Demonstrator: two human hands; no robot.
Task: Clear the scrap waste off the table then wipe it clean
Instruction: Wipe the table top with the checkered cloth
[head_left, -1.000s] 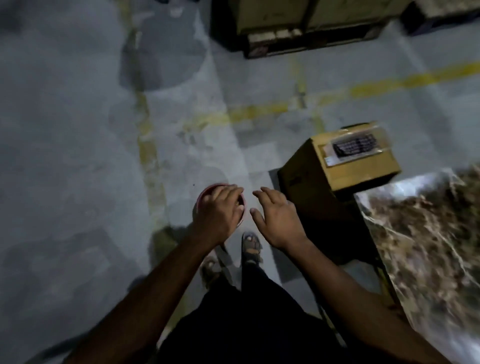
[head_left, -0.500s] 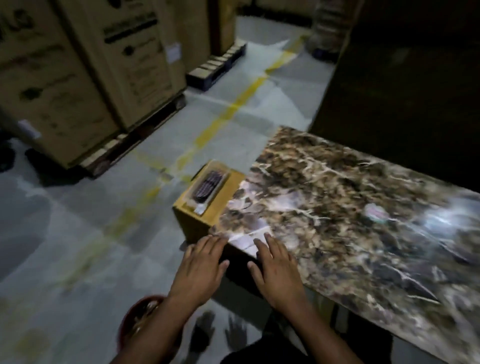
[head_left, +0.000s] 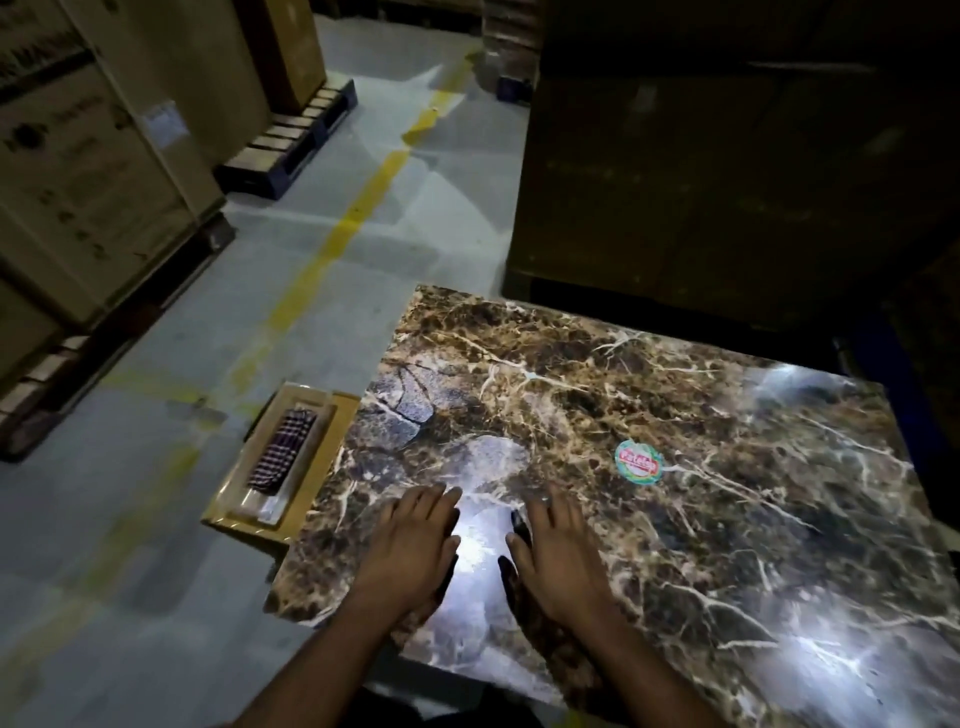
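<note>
Both hands have advanced from the near-left corner region onto the glossy brown marble-patterned bench (head_left: 649, 415), which now fills more of the view than half a second earlier; the red round container seen then by the left forearm is out of frame. Left hand (head_left: 410, 545) and right hand (head_left: 558, 556) lie palm-down and side by side over the near-left part of the bench, fingers extended and loosely together, holding nothing; whether the palms actually touch the surface cannot be determined. A bright glare patch sits between them. A round green-and-red sticker (head_left: 639, 461) lies flat on the bench, beyond and to the right of the right hand, apart from it. Just beside the left edge of the bench stands a yellow-brown cardboard box (head_left: 322, 467) on the grey concrete floor (head_left: 156, 519); a folded checked cloth (head_left: 283, 455) rests on top of it. Large cardboard cartons on pallets (head_left: 78, 182) stand at the far left, and a yellow painted line (head_left: 358, 208) crosses the floor.
</note>
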